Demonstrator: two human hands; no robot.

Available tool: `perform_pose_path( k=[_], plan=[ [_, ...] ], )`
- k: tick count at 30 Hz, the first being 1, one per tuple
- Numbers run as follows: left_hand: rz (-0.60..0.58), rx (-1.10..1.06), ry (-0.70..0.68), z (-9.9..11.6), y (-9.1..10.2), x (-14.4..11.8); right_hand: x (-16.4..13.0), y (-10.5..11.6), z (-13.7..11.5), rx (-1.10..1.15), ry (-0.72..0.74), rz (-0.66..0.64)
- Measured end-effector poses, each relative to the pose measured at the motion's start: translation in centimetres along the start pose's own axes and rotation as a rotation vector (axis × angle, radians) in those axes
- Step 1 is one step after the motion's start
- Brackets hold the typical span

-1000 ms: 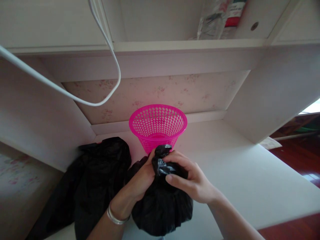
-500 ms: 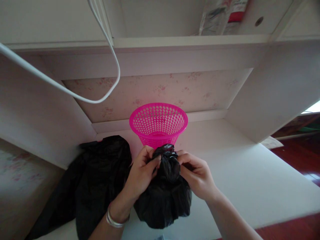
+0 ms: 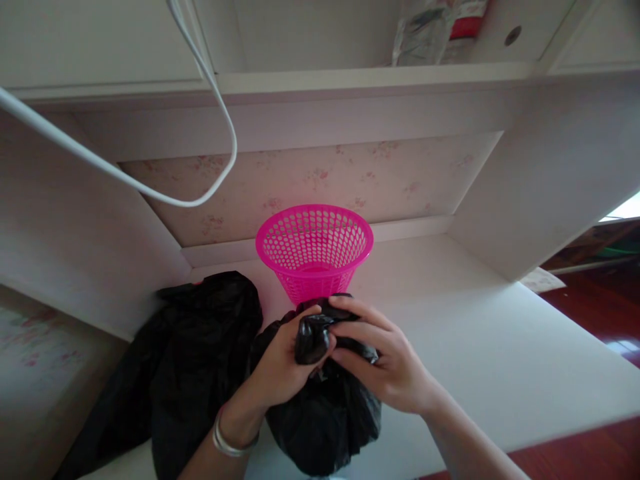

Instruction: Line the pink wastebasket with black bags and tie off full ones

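Observation:
A full black plastic bag (image 3: 323, 420) rests on the white desk (image 3: 475, 347) in front of me. My left hand (image 3: 280, 370) grips its gathered neck from the left, a silver bangle on that wrist. My right hand (image 3: 380, 363) wraps over the twisted top of the bag from the right, fingers pressing the bunched plastic. Just behind the bag stands an empty pink perforated basket (image 3: 314, 250).
A second, larger black bag (image 3: 195, 360) lies slumped to the left against the desk's side panel. A white cable (image 3: 150, 180) loops down from above. An upper shelf holds plastic-wrapped items (image 3: 430, 30). Wooden floor (image 3: 600, 313) shows at the right.
Both hands have kept working the bag's neck: the upright tuft seen half a second ago is now folded down and covered by my right fingers.

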State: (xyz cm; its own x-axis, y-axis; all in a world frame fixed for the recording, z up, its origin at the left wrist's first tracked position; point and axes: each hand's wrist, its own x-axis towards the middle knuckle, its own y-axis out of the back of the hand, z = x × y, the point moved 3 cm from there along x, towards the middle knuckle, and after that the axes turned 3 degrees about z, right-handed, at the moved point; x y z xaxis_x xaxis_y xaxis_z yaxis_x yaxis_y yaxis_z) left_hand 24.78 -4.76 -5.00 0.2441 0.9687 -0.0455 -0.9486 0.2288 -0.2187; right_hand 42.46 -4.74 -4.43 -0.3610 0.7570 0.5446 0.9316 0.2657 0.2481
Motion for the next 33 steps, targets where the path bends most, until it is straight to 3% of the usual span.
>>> perform_pose_path(
  k=[3, 4, 7, 9, 15, 18, 22, 24, 28, 33],
  plan=[
    [-0.054, 0.102, 0.010, 0.0, -0.6, 0.0, -0.3, 1.2, 1.1, 0.172, -0.111, 0.199],
    [-0.056, 0.111, 0.015, -0.1, -0.7, -0.1, -0.1, 1.4, 1.3, 0.187, -0.148, 0.180],
    [-0.048, 0.126, 0.006, -0.5, -0.8, -0.2, 0.8, 1.5, 1.0, 0.126, -0.128, -0.055],
    [-0.044, 0.146, -0.013, -0.8, -0.7, -0.3, 1.2, 1.4, 0.9, 0.116, -0.128, -0.111],
    [0.062, 0.238, -0.155, -0.8, 0.0, -0.1, 1.0, 1.3, 3.2, 0.475, -0.482, 0.297],
    [-0.001, 0.222, -0.129, -0.5, 0.3, -0.3, 1.4, 1.5, 3.4, 0.648, -0.543, 0.411],
    [-0.200, 0.133, 0.000, -0.3, 0.5, -0.6, 2.5, 2.3, 2.0, 0.763, -0.501, 0.373],
    [-0.229, 0.149, 0.006, 0.0, 0.6, -0.5, 3.1, 2.7, 1.2, 0.777, -0.451, 0.334],
    [-0.079, 0.255, -0.040, 0.3, 1.1, -0.1, 3.6, 3.1, 0.0, 0.728, -0.357, 0.312],
    [0.066, 0.310, -0.027, -0.2, 0.8, -0.3, 3.3, 2.8, -1.9, 0.492, -0.208, 0.204]
  ],
)
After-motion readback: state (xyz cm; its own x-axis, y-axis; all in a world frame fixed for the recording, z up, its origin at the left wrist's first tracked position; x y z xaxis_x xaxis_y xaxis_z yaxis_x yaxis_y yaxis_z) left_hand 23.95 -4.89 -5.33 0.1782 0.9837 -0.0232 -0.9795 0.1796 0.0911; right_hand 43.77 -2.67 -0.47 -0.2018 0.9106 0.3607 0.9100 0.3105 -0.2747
